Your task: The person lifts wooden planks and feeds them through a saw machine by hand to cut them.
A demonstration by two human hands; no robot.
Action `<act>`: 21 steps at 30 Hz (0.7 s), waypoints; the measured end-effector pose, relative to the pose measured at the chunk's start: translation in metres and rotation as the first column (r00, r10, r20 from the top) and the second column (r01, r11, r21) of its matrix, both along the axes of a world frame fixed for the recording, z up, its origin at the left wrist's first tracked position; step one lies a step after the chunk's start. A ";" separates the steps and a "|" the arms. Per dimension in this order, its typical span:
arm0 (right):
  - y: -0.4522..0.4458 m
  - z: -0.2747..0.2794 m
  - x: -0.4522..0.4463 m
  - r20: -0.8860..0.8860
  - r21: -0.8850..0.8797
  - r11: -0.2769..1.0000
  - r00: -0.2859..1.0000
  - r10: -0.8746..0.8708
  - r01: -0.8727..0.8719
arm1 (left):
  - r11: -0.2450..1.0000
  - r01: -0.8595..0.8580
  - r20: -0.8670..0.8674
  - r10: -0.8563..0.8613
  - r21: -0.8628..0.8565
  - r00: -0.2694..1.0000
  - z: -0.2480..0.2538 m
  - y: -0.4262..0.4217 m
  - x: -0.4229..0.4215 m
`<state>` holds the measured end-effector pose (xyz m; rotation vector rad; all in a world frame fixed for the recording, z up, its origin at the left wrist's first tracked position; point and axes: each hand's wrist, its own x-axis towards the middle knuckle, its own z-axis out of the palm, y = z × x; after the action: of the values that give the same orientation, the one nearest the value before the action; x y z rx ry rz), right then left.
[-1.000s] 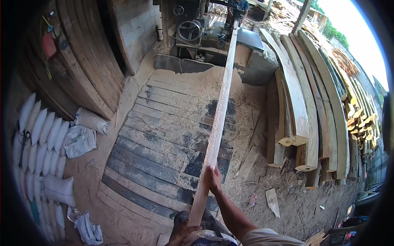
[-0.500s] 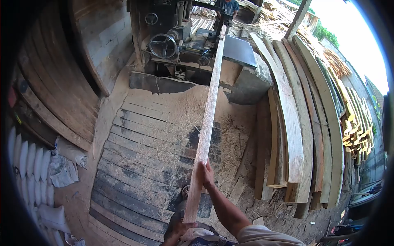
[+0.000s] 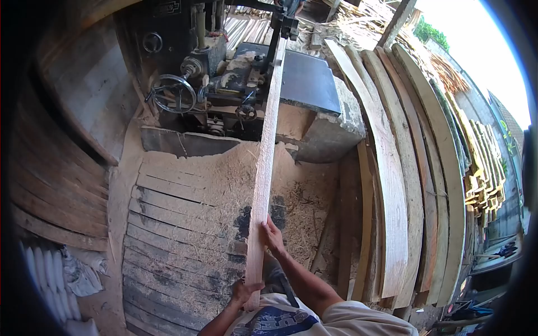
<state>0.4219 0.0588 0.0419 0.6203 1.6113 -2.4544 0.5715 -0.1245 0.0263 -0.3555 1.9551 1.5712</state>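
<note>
A long, rough-faced wooden beam (image 3: 265,145) runs from my waist up to the sawing machine (image 3: 246,78). Its far end lies on the machine's table, beside the upright blade guide. My left hand (image 3: 244,292) grips the near end from the left, close to my shirt. Further along, my right hand (image 3: 272,237) is pressed to the beam's right side, with the fingers around its edge and partly hidden. Beyond the machine, a person (image 3: 291,7) is partly visible at the far end.
Long planks and beams (image 3: 392,185) are stacked at the right. Sawdust covers the slatted floor (image 3: 174,224). The machine's handwheel (image 3: 175,94) and a concrete block (image 3: 330,134) stand ahead. White sacks (image 3: 50,274) and leaning boards (image 3: 56,185) are at the left.
The machine looks nearer and larger, and the beam reaches farther along its table. Both my hands keep hold of the beam. The sacks have shifted toward the lower left of the view.
</note>
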 end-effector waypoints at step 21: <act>0.151 -0.033 -0.371 -0.170 0.810 0.581 0.980 0.107 0.077 | 0.892 -0.209 0.193 0.141 0.401 0.971 -0.038 0.225 -0.670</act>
<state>0.0509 0.2096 0.0088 0.4234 2.8318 -1.6417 -0.0985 0.1006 -0.0120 -0.4704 1.4449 1.9614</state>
